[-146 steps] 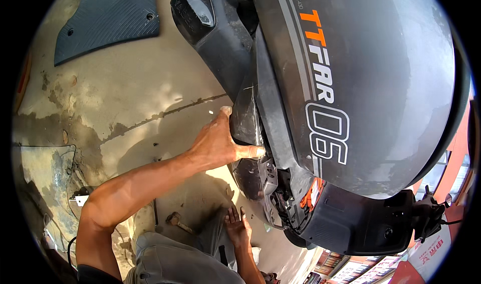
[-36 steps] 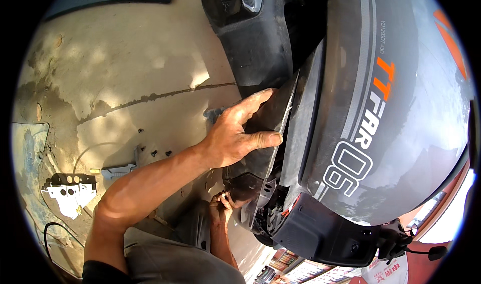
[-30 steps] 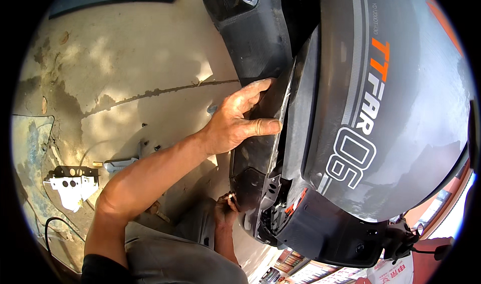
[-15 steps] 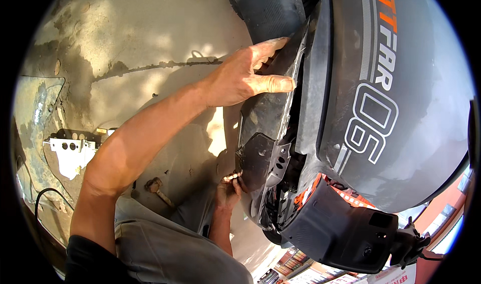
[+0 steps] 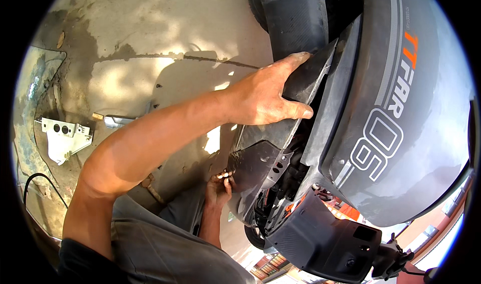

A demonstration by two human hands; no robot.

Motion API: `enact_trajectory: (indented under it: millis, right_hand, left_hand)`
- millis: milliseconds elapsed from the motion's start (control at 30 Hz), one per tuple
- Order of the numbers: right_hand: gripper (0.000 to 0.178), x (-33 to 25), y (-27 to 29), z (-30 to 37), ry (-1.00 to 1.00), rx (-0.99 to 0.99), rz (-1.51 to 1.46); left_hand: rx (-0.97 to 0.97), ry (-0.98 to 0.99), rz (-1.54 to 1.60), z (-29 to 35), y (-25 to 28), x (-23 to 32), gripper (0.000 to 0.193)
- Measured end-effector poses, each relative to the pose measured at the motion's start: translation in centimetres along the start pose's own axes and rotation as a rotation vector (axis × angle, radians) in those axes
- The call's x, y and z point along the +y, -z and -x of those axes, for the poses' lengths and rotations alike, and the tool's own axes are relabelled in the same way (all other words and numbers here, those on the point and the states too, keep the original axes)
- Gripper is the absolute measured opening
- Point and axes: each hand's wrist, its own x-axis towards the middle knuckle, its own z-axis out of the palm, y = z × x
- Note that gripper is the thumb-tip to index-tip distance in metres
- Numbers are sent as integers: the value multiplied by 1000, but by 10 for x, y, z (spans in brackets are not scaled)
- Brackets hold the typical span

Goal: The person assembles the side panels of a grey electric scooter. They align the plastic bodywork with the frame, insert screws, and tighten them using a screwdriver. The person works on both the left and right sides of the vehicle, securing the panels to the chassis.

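My left hand (image 5: 260, 101) is wrapped over a black plastic panel (image 5: 260, 132), thumb on the edge beside the gap and fingers over its far side. That panel stands apart from the large grey body shell (image 5: 426, 88) of what looks like a scooter. Lower down, my right hand (image 5: 218, 190) has its fingers curled in a pinch at the edge of a dark cover piece (image 5: 255, 164); whatever is between the fingertips is too small to make out. Beside the cover, a metal bracket with holes (image 5: 278, 165) shows, with dark parts in the gap behind it.
A black housing (image 5: 320, 236) juts out at lower right. On the stained concrete floor lie a white perforated bracket (image 5: 65, 138), a silver tool (image 5: 117, 121) and a black cable (image 5: 42, 175). Far off is a tyre (image 5: 257, 6). My grey-trousered leg (image 5: 155, 244) is bent near the bottom.
The view has shifted, so the scooter's upper part and my left hand appear farther right and lower. Both hands keep their places, the left on the panel, the right at the cover's edge.
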Motion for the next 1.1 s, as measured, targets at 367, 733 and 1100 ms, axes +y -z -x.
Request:
enact_trajectory:
  millis: [367, 733, 1100]
  right_hand:
    - [47, -7, -5, 14, 29, -82, 14]
    - [42, -18, 8, 31, 54, -75, -80]
    - [41, -30, -2, 26, 76, -162, -51]
  left_hand:
    - [-103, 226, 321, -4, 4, 1, 100]
    - [-45, 303, 501, 16, -14, -10, 111]
    - [15, 223, 466, 8, -18, -20, 117]
